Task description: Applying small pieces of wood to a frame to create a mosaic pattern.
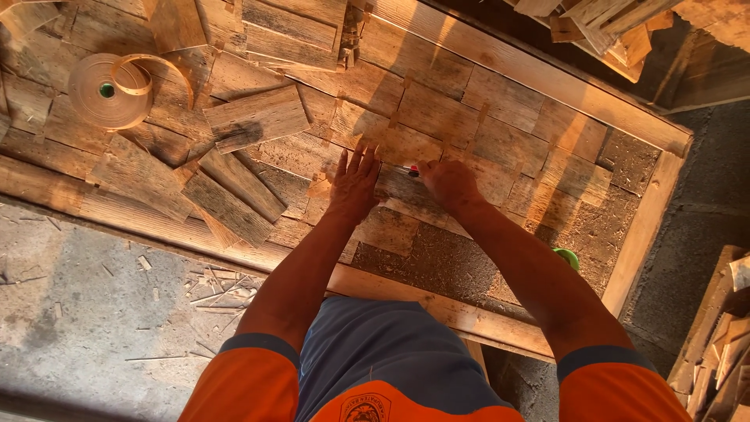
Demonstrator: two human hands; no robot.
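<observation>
Pressing flat, left hand (353, 186) lies with fingers spread, gripping nothing, on a wood piece (406, 190) in the panel (500, 101) of fitted boards. Right hand (448, 184) just beside, fingers clenched on a small red-tipped tool (412, 169). Tape roll (105, 92) far left.

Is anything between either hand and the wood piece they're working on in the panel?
Nothing visible. The left hand lies flat on the wood piece, and the right hand rests on it, gripping a small red-tipped tool. The loose boards lie off to the left.
</observation>
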